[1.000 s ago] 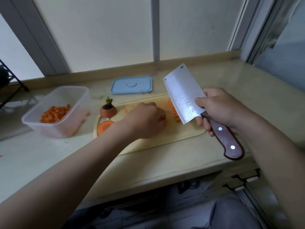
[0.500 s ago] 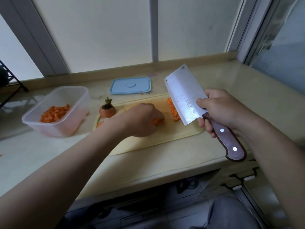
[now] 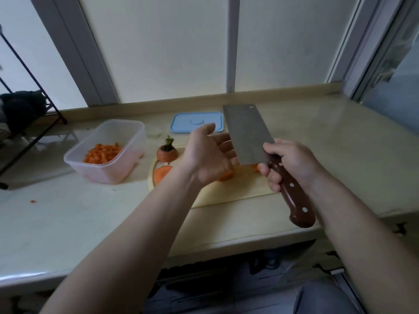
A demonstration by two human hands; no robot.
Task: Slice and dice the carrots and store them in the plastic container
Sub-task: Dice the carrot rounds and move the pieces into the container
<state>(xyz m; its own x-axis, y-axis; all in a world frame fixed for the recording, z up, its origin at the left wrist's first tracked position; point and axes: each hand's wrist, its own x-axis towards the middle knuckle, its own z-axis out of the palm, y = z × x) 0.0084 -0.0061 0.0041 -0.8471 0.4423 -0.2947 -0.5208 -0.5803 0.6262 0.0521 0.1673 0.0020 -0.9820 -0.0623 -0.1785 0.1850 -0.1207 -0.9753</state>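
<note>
— Where is the left hand?
— Up in the air over the pale wooden cutting board. It is open, with straight fingers, and it holds nothing. Its fingertips go behind the knife, so I cannot tell if they touch it.
— What knife?
— A big wide steel cleaver with a brown wooden handle. The right hand is wrapped tight round the handle, close to the blade. The blade points up and away, toward the window. 3 shiny dots show on the handle.
— Where are the carrots?
— Some small orange carrot bits lie on the cutting board, just under the left hand and the blade. 1 round orange carrot top with a green stub stands at the board's back left corner. 1 flat orange carrot slice lies just in front of it, by the board's left edge.
— And the box?
— The clear plastic container sits on the cream bench, just left of the board. A heap of diced orange carrot lies inside it.
— Is the lid on?
— No. The light blue plastic lid lies flat near the bench's back edge, behind the board and apart from the container.
— Anything else?
— 1 tiny orange crumb lies on the bench, left of the container. A black metal rack stands past the bench's left end.
</note>
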